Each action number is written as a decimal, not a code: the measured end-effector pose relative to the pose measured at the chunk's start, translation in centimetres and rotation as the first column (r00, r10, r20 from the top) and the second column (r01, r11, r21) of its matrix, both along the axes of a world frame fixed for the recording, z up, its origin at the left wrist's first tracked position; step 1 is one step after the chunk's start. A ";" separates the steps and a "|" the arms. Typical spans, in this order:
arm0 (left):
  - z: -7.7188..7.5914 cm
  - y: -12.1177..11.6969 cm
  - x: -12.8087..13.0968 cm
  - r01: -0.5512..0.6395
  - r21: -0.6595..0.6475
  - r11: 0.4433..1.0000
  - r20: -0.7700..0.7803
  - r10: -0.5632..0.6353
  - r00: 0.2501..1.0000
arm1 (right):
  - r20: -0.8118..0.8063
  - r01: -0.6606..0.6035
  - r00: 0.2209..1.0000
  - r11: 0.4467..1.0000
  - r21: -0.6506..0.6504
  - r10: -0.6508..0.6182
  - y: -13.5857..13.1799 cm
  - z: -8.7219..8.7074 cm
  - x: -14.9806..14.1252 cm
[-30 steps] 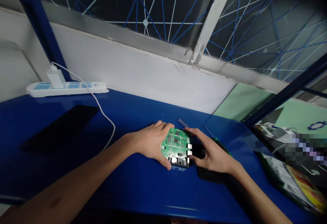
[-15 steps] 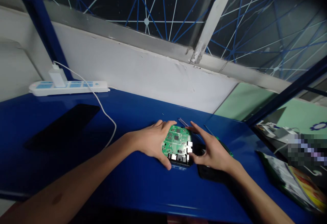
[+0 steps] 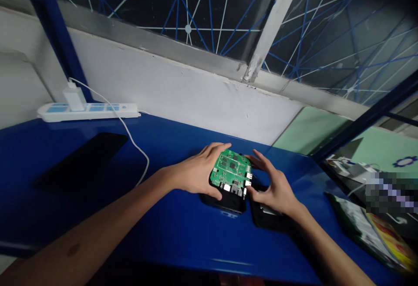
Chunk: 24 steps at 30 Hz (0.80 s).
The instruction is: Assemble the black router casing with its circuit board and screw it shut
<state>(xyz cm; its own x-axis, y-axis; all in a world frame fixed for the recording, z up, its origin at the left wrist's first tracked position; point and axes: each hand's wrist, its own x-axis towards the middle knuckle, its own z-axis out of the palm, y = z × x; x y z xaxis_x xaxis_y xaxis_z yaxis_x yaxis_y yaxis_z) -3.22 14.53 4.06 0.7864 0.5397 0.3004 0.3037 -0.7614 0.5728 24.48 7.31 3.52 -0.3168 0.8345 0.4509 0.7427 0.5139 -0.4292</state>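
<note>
A green circuit board (image 3: 230, 168) with metal ports along its near and right edges is held above a black case (image 3: 225, 201), tilted toward me. My left hand (image 3: 202, 170) grips the board's left side, thumb at the near corner and fingers on the far edge. At the right edge is my right hand (image 3: 274, 183), its thumb against the ports and a finger at the far corner; the index finger sticks up. The case stands on the blue table, partly hidden under the board. Beside it, below my right hand, lies a black cover-like piece (image 3: 266, 220).
A white power strip (image 3: 126, 111) with a plugged-in charger (image 3: 74, 98) stands at the back left; its white cable (image 3: 130, 136) trails forward. A dark flat panel (image 3: 81, 159) lies on the left. A colourful packet (image 3: 369, 229) lies at the right edge.
The circuit board has risen out of the black case, moving up and slightly right with both hands. More of the case shows below it.
</note>
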 end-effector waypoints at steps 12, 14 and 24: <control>0.1 0.2 0.4 -0.014 0.134 0.991 0.064 0.005 0.998 | -0.100 -0.069 0.992 0.997 0.033 0.072 -0.1 -0.2 0.0; 0.0 0.2 0.5 -0.026 0.158 0.987 0.079 0.013 0.997 | -0.102 -0.075 0.992 0.997 0.022 0.077 -0.2 -0.4 0.0; -0.5 0.2 0.8 -0.062 0.208 0.976 0.105 0.040 0.994 | 0.129 -0.035 0.991 0.998 0.055 0.027 -0.4 0.1 -1.4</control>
<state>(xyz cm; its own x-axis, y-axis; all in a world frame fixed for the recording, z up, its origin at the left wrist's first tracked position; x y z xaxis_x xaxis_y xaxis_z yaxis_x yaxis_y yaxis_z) -2.39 14.68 3.53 0.7199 0.4943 0.4873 0.2946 -0.8532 0.4304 23.04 6.90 3.58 -0.4006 0.7975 0.4512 0.7731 0.5585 -0.3007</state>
